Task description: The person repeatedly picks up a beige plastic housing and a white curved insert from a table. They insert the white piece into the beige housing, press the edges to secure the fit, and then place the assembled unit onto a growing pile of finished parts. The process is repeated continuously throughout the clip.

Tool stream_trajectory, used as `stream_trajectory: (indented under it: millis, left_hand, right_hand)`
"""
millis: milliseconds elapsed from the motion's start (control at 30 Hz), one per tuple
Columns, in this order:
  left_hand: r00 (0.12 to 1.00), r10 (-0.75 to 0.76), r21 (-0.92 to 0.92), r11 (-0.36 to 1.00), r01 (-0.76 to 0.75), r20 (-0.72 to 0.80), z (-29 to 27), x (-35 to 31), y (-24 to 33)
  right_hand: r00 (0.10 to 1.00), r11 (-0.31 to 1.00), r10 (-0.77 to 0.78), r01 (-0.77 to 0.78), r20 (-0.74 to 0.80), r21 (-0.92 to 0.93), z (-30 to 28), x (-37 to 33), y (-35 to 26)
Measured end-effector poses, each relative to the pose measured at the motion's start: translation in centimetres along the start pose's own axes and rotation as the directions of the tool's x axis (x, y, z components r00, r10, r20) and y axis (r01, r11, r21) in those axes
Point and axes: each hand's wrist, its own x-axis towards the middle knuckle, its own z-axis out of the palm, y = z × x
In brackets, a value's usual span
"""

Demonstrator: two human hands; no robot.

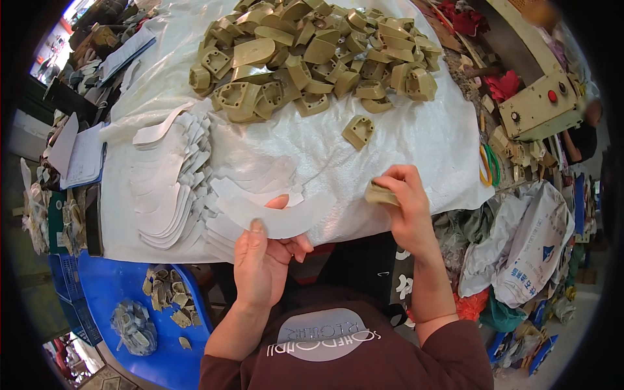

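Observation:
Between the thumb and fingers of my left hand (257, 266) is a curved white strip (292, 221), thin and bent like a wide arc. My right hand (413, 208) grips an olive-green shoe heel (381, 194) just right of the strip, apart from it. One loose heel (358, 132) with holes in its face lies on the white sheet beyond my hands. A big heap of similar heels (312, 58) fills the far part of the table. Stacked curved white strips (162, 188) spread in overlapping rows to the left of my left hand.
White plastic sheeting (448, 149) covers the table. At lower left, a blue chair (104, 286) holds several heels and a clear bag (134, 328). A control box (543, 105) with a red button stands far right, above white sacks (526, 240). Papers (84, 156) lie at the left.

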Motion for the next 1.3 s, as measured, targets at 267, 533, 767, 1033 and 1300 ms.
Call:
stream_trajectory:
  millis: [267, 533, 767, 1033, 1300]
  left_hand:
    - [0.981, 0.067, 0.094, 0.994, -0.051, -0.182, 1.4, -0.8, -1.2]
    - [0.995, 0.082, 0.107, 0.991, -0.076, -0.058, 1.3, -1.6, -1.0]
    - [0.985, 0.155, 0.306, 0.944, -0.126, -0.074, 1.7, -1.9, -1.2]
    - [0.889, 0.456, 0.665, 0.676, -0.318, -0.038, 2.3, -1.0, -0.1]
    - [0.895, 0.439, 0.875, 0.399, -0.275, 0.081, 1.7, -1.1, 1.0]
  right_hand:
    - [0.911, 0.820, -0.255, 0.382, -0.325, 0.426, 5.3, 1.0, -6.2]
    - [0.842, 0.838, -0.338, 0.472, -0.420, 0.273, 7.4, 1.0, -5.6]
    - [0.838, 0.867, -0.327, 0.450, -0.437, 0.215, 7.6, 1.1, -5.5]
    - [0.842, 0.898, -0.380, 0.435, -0.383, 0.066, 7.1, 1.8, -5.1]
    - [0.956, 0.936, -0.290, 0.275, -0.041, -0.222, 4.0, 1.3, -7.0]
